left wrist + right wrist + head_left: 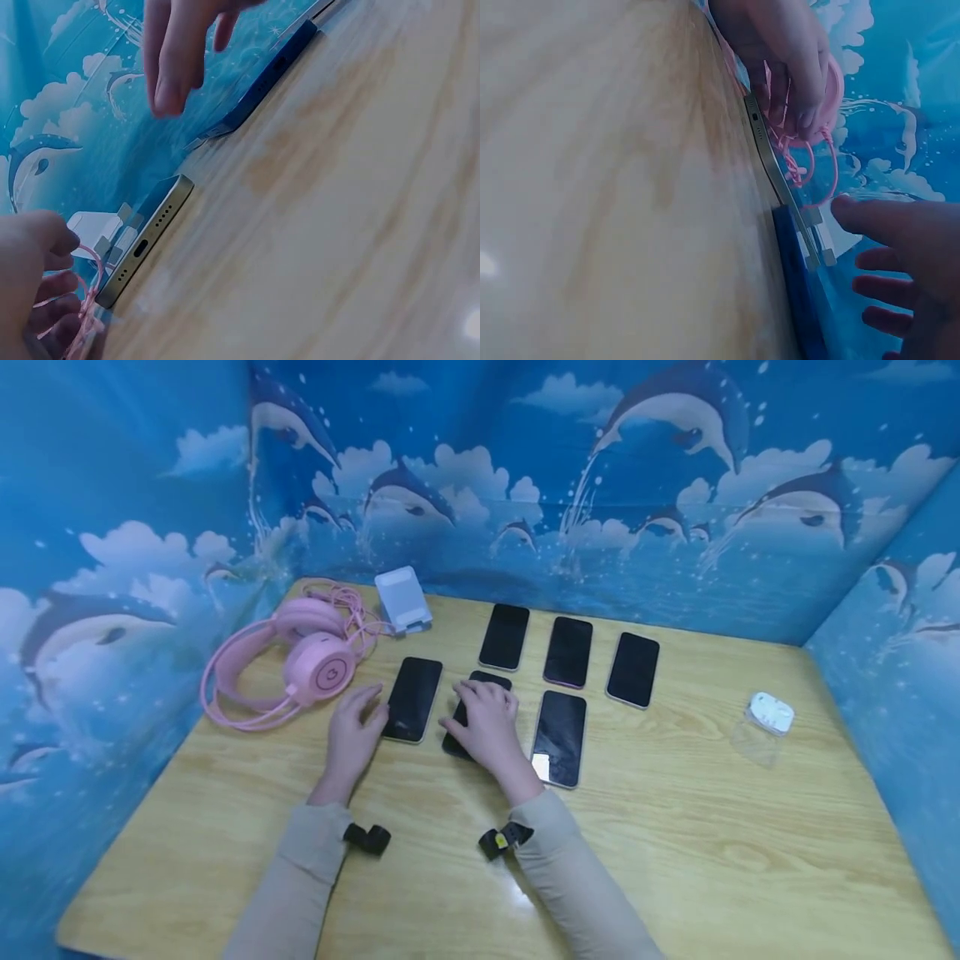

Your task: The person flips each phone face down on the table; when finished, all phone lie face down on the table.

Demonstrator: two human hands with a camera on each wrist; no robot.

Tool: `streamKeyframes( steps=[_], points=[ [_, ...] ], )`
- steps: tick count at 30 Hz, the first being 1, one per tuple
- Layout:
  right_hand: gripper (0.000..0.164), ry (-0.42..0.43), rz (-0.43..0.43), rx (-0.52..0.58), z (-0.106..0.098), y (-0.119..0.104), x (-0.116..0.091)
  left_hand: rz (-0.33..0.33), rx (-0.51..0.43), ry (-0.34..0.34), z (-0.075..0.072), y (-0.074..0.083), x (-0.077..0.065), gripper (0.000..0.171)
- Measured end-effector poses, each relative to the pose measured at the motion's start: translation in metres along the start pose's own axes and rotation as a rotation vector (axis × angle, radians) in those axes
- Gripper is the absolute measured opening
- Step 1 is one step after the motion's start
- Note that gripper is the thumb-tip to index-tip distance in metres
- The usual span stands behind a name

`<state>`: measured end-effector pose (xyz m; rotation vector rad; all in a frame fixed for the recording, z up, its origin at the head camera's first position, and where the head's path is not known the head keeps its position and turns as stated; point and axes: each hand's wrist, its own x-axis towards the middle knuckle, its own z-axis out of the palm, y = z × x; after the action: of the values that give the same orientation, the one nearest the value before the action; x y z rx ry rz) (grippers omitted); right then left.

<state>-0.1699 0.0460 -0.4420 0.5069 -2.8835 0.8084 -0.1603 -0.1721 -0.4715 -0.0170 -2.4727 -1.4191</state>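
My left hand (pixel 352 737) is by the left long side of a black-screened phone (pixel 412 700), its thumb close to that edge. In the left wrist view this phone shows a pale gold bottom edge (pixel 146 241), and the fingers are loosely bent beside it. My right hand (pixel 487 727) hovers over a second phone (pixel 455 746), which it partly hides. Seen from the right wrist, that phone has a dark blue side (pixel 795 281), and the thumb and fingers are spread above it, apart from it. Neither hand visibly grips anything.
Right of my right hand lies a phone (pixel 558 739) with a bright reflection. Behind are three more phones (pixel 505 637) (pixel 568 652) (pixel 633 670). Pink headphones (pixel 322 668) and a white stand (pixel 403 597) occupy the back left. White earphones (pixel 771 713) lie far right on the wooden table (pixel 712 827).
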Motion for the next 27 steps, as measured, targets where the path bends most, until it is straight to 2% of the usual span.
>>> streamKeyframes(
  steps=[6,10,15,21,27],
  points=[
    [0.063,-0.080,0.008,-0.007,0.012,-0.006,0.019,0.042,0.040,-0.025,0.002,-0.001,0.003,0.032],
    [0.070,-0.113,0.036,-0.050,0.017,-0.007,0.023,0.042,0.079,-0.039,0.003,-0.001,0.003,0.033],
    [0.079,-0.157,0.044,-0.089,0.019,-0.006,0.022,-0.003,0.102,-0.082,0.003,-0.002,0.002,0.036],
    [0.083,-0.240,-0.026,-0.102,0.019,-0.003,0.021,-0.062,0.057,-0.091,0.003,-0.001,0.003,0.036],
    [0.086,-0.290,-0.042,-0.051,0.017,-0.002,0.023,-0.088,0.053,-0.102,0.002,0.001,0.004,0.033]
  ],
)
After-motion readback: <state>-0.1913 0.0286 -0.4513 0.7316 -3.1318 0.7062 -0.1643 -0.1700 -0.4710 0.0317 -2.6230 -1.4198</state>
